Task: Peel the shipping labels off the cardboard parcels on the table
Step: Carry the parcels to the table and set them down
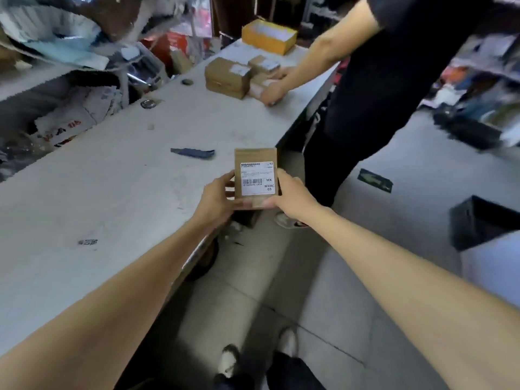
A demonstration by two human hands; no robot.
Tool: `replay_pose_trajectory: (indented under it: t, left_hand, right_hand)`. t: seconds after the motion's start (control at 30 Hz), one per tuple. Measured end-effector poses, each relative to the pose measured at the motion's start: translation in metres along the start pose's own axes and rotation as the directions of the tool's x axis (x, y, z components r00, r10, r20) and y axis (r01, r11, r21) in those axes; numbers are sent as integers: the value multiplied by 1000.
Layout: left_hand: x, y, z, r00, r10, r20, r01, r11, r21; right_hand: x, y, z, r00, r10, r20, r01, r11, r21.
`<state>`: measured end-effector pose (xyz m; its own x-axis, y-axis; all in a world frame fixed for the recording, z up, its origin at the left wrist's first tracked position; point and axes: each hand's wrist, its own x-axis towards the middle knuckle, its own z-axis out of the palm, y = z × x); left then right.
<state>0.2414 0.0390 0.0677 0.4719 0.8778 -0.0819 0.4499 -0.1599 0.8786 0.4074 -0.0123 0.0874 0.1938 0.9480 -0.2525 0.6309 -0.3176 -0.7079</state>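
A small cardboard parcel (255,155) is held up over the table's near right edge, its white shipping label (257,178) with a barcode facing me. My left hand (218,197) grips its left side, fingers curled round the edge. My right hand (291,194) grips its right side and lower corner. More cardboard parcels (226,77) with labels lie at the far end of the white table (112,192).
Another person in black stands at the table's far right with both hands (271,92) on the far parcels. A blue utility knife (194,152) lies on the table. A yellow box (268,36) sits at the far end, a black bin (484,220) on the floor to the right.
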Motion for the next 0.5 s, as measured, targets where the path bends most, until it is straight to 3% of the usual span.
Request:
replay_pose_trajectory:
  t: [0.2,0.33,0.5]
  left_hand:
    - [35,79,123,963,109,247,-115,993,9]
    - [42,138,235,893,192,407,-204,979,-14]
    - [23,226,382,736,286,613,-300,950,-82]
  right_hand:
    - [-58,101,-86,938,238,-251,-225,971,79]
    - [-121,177,-149,825,405,-394,-364,914,179]
    - [-222,266,-231,628,566,-534,-450,824,343]
